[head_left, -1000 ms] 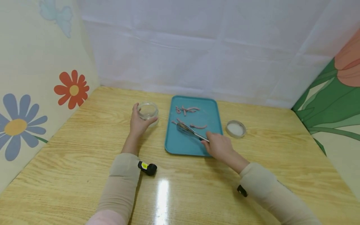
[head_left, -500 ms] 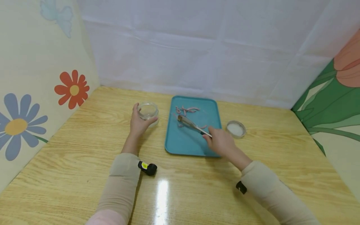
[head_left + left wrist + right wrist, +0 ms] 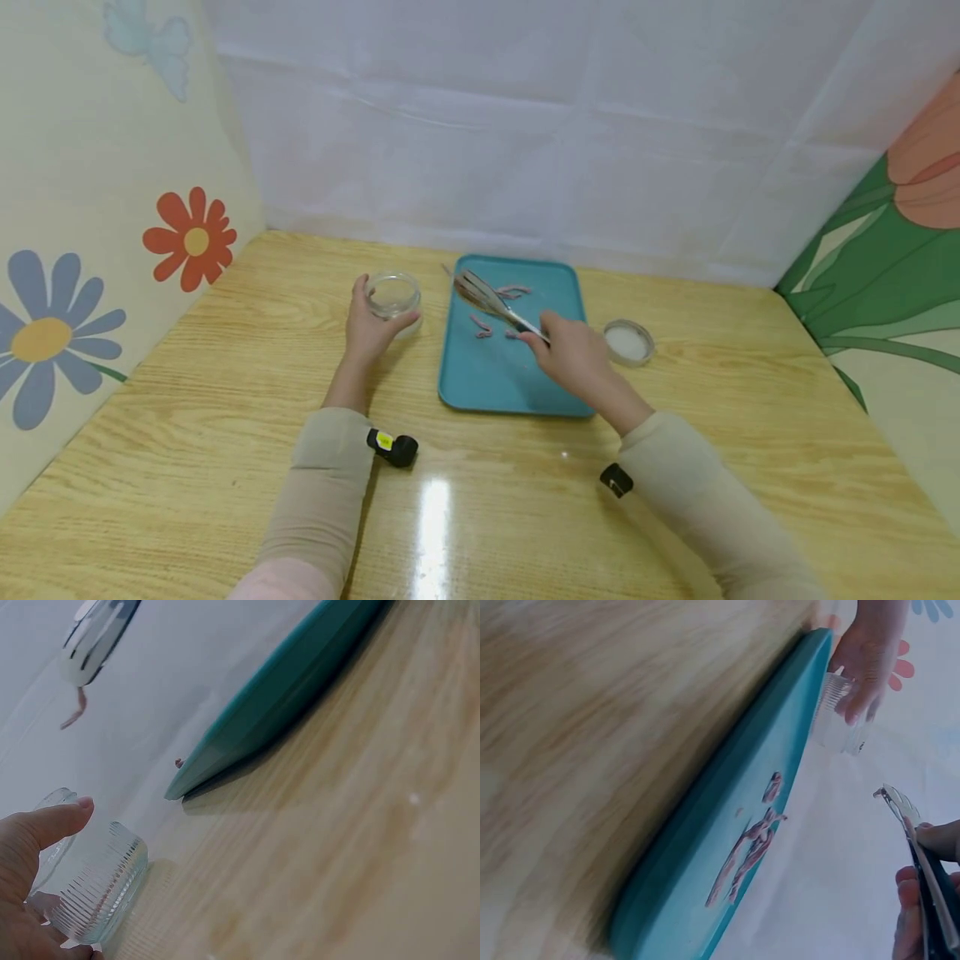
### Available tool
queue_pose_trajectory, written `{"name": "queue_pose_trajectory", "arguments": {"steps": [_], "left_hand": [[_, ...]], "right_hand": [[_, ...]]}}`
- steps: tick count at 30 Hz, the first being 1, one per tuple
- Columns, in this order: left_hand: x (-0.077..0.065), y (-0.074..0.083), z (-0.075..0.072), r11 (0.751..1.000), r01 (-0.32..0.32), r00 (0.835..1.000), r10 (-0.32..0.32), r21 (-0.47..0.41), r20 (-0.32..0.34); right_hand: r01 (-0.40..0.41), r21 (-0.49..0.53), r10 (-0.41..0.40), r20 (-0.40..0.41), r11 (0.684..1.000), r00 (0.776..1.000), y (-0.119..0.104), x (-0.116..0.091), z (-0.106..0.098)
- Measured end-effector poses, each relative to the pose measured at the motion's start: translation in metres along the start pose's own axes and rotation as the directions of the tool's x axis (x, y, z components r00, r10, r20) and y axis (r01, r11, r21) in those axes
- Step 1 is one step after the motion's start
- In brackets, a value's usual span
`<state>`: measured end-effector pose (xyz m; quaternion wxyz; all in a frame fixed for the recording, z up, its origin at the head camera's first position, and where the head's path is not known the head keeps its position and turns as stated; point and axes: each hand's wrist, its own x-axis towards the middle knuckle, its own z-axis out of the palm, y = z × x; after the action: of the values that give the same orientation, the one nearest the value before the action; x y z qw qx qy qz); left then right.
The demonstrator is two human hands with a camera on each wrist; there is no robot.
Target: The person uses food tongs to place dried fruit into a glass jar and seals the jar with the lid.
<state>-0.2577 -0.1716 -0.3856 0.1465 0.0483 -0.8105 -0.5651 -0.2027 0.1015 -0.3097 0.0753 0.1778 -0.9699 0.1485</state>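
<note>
My left hand point(image 3: 367, 331) holds a clear glass jar point(image 3: 112, 889) with thumb and fingers round its sides; the jar stands open-topped on the table, left of the tray. In my right hand point(image 3: 576, 357) is a pair of metal tongs point(image 3: 483, 297) with slotted ends, raised over the tray's left part. A thin pink strip, like raw meat point(image 3: 77, 711), dangles from the tongs' tips in the left wrist view. More pink meat strips point(image 3: 482, 327) lie on the blue-green tray point(image 3: 487, 385), partly hidden behind the tongs.
A round lid point(image 3: 628, 343) with a pale inside lies just right of the tray. The wooden table point(image 3: 225, 467) ends at a white cloth backdrop point(image 3: 480, 150), with flower-printed panels point(image 3: 67, 167) at the sides.
The tongs have risen from the tray and moved up and left toward the jar, now with a meat strip in their tips. The left hand and jar have stayed in place.
</note>
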Motion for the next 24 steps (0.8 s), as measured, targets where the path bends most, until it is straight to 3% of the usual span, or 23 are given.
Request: {"name": "queue_pose_trajectory", "arguments": {"steps": [8,24], "left_hand": [[0.001,-0.001,0.0,1.0,0.001,1.0,-0.001,0.008,-0.002],[0.001,-0.001,0.001,1.0,-0.004,1.0,0.004,-0.012,-0.014]], "right_hand": [[-0.005,0.041,0.004,0.007,0.999,1.0,-0.02,0.015,0.001],[-0.052,0.016,0.051,0.061,0.999,0.997,-0.052,0.04,0.017]]}}
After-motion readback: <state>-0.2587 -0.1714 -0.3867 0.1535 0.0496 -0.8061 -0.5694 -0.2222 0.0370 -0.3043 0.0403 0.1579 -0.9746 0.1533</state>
